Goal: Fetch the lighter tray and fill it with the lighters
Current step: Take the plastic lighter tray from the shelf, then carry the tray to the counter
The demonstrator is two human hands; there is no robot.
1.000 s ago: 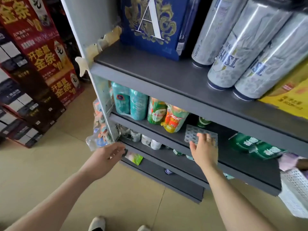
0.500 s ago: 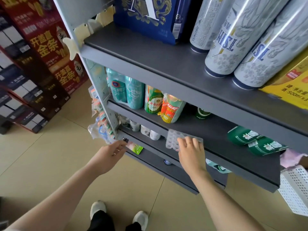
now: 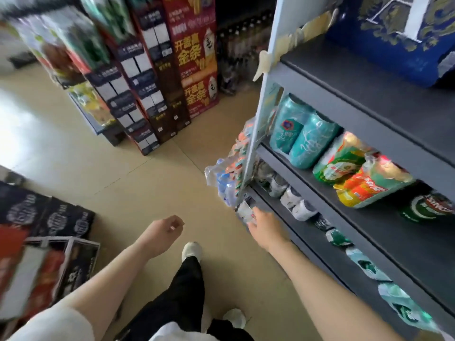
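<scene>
The picture is blurred by motion. My right hand (image 3: 264,231) is off the shelf, beside the rack's front corner, and grips the clear plastic lighter tray (image 3: 245,210). The tray shows only as a small pale piece sticking up past my fingers. My left hand (image 3: 164,233) hangs over the floor to the left with its fingers curled in and nothing in them. No lighters are in view.
A grey shelf rack (image 3: 327,94) fills the right side, stocked with shrink-wrapped can packs (image 3: 305,139). Small hanging packets (image 3: 230,173) cling to its corner post. Stacked drink cartons (image 3: 157,77) stand behind, more cartons (image 3: 44,254) lie at left. Beige tiled floor (image 3: 152,183) lies between; my legs are below.
My right hand has drawn the tray off the middle shelf and down to the rack's corner. My left hand has left the rack and curled. The view has swung left toward the floor.
</scene>
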